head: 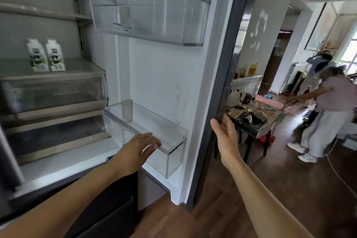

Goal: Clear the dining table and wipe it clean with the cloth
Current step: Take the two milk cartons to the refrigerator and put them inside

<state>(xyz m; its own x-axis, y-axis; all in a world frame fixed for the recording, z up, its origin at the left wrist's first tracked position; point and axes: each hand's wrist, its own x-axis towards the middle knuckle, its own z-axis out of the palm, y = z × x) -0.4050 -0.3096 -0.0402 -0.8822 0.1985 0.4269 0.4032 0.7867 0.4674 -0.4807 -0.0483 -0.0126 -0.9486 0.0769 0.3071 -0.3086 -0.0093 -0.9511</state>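
Note:
I stand at an open fridge. My left hand (138,148) rests palm down on the front rim of the lower clear door bin (173,152), fingers apart, holding nothing. My right hand (224,131) is open, palm against the outer edge of the fridge door (218,75). Two white milk cartons (46,55) stand upright on a shelf inside the fridge at the left. The dining table (270,121) shows beyond the door at the right, with a clear glass (253,105) and dark and white items on it. No cloth is visible.
An upper clear door bin (150,15) is above my left hand. Fridge drawers (54,92) sit below the cartons. A person (326,110) in pale clothes bends by the table's far side. Wooden floor (270,189) lies between the door and the table.

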